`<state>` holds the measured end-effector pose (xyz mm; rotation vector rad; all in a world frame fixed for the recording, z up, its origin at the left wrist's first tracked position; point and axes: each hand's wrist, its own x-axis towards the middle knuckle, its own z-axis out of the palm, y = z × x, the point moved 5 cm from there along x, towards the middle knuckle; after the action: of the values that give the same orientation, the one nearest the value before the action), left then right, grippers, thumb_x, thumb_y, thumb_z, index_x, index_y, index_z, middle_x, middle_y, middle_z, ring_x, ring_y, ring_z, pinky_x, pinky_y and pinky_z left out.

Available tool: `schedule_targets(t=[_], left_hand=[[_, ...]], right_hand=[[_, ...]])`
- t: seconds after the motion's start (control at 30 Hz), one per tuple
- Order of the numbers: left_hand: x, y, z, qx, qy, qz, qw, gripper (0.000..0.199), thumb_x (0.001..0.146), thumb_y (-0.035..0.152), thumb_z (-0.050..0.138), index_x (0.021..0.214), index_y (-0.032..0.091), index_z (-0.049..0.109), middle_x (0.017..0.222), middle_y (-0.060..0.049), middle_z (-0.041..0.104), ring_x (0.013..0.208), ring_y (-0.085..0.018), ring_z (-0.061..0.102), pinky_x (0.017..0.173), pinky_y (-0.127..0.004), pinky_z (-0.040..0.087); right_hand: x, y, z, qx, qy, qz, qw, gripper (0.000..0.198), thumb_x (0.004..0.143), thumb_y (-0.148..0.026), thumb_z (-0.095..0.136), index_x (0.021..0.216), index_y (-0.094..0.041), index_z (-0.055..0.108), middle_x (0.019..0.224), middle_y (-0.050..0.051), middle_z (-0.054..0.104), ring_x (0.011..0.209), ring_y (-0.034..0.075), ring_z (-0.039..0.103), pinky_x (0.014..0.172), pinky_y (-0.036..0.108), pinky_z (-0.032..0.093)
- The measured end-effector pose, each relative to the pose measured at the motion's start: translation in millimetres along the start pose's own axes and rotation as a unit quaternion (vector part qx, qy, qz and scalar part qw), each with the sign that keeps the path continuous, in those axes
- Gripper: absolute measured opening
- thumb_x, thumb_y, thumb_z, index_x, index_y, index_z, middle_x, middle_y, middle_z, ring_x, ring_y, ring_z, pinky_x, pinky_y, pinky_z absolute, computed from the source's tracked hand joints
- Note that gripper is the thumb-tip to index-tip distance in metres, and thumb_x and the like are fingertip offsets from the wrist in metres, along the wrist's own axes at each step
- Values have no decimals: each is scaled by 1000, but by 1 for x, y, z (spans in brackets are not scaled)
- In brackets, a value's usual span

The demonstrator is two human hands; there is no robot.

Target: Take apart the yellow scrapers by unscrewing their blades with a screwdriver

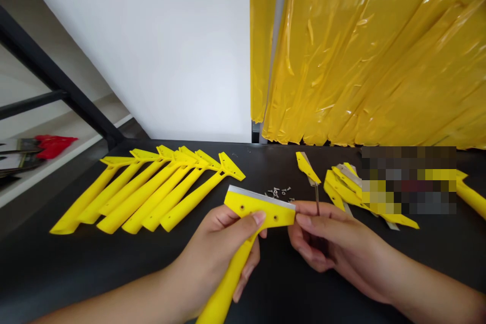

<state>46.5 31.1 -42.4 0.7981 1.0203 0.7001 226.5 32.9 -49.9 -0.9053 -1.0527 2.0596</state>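
My left hand is closed around a yellow scraper, gripping it where the handle meets the head, thumb on the front. A grey metal blade strip runs along the head's upper edge, and two holes show in its face. At the head's right end, my right hand pinches the corner between thumb and forefinger. A thin metal rod, possibly a hex key, sticks up from the same hand; its lower part is hidden. Several small screws lie just behind the scraper head.
Several yellow scraper handles lie in a slanted row at left on the black table. A yellow clamp plate lies behind my right hand. More plates and blades are piled at right, beside a blurred patch. Yellow plastic wrapping hangs behind.
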Motion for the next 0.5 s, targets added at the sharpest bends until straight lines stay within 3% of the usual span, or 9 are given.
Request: schedule_targets(t=[0.27, 0.5], left_hand=[[1, 0, -2, -7, -5, 9, 1000, 39, 95, 54, 71, 79, 19, 69, 43, 2, 58, 28, -8, 44, 30, -15, 42], [-3, 2, 1, -17, -15, 9, 1000, 40, 92, 55, 73, 77, 19, 68, 43, 3, 56, 29, -7, 43, 30, -14, 40]], right_hand=[[-1, -2, 0, -27, 5, -5, 1000, 47, 99, -58, 67, 76, -18, 58, 69, 2, 59, 56, 9, 37, 50, 25, 21], [-3, -5, 0, -59, 9, -40, 997, 44, 94, -56, 77, 82, -15, 66, 76, 3, 61, 60, 8, 38, 53, 25, 21]])
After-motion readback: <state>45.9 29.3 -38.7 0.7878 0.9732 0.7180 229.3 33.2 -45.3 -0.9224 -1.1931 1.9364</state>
